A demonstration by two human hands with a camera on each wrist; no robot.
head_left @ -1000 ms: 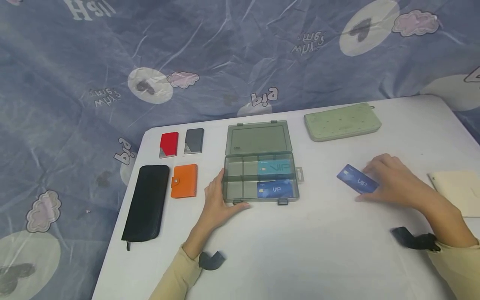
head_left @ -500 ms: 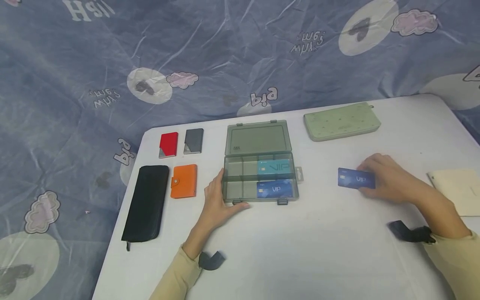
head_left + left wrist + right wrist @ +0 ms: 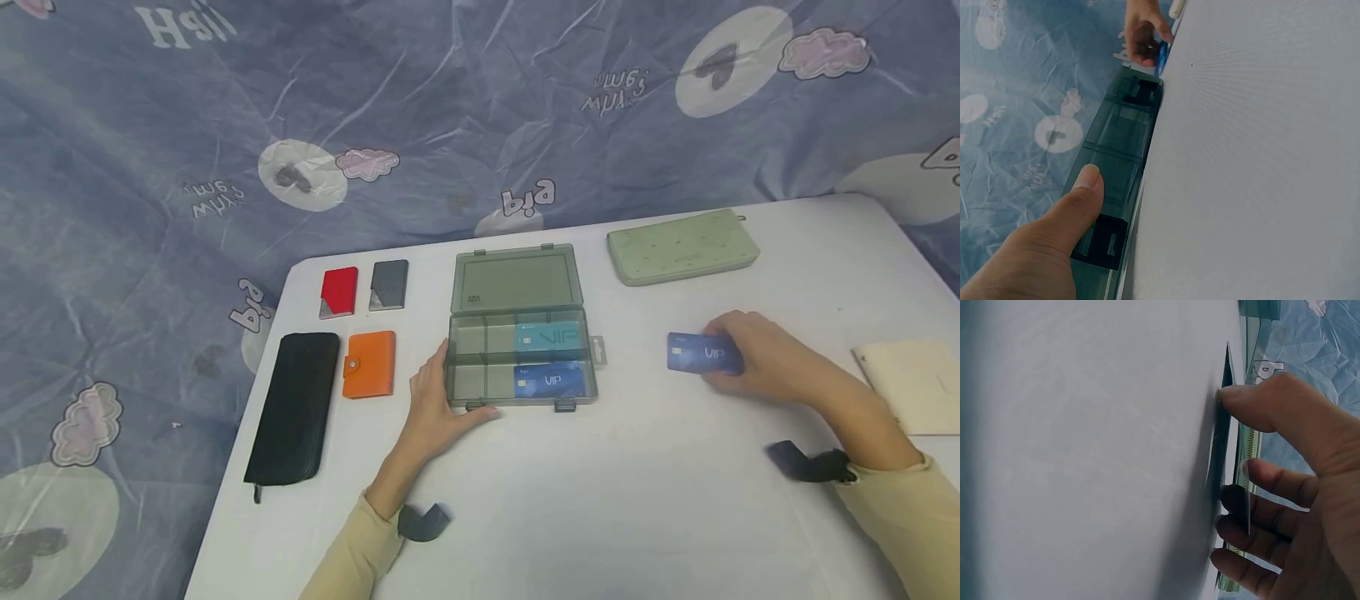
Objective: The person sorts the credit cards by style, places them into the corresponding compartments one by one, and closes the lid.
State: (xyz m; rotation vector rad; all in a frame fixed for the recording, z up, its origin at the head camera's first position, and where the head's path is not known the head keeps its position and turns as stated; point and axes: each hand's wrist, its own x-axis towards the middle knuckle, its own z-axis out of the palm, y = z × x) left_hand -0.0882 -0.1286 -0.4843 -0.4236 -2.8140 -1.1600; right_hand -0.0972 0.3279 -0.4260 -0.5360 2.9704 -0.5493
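Observation:
My left hand [image 3: 435, 398] rests at the near left corner of a translucent green plastic divided box [image 3: 468, 381], whose lid [image 3: 517, 279] lies open behind it. Its fingers lie along the left side; in the left wrist view the thumb [image 3: 1085, 194] presses the front wall beside a dark latch [image 3: 1105, 242]. Inside the box's right half are a light-blue VIP card [image 3: 551, 335] and a dark-blue VIP card [image 3: 550, 380]. To the right, my right hand [image 3: 768, 358] pinches another blue VIP card [image 3: 697, 353] by its right end, close over the white table.
On the left lie a red card case [image 3: 340, 292], a grey card case [image 3: 388, 285], an orange snap card holder [image 3: 369, 364] and a black zip wallet [image 3: 294, 408]. A green wallet [image 3: 682, 247] lies at the back right, a cream notebook-like item [image 3: 911, 387] at the right edge.
The card in my right hand has turned from slanted to nearly level and moved slightly left with the hand. My left hand and the box stay in place.

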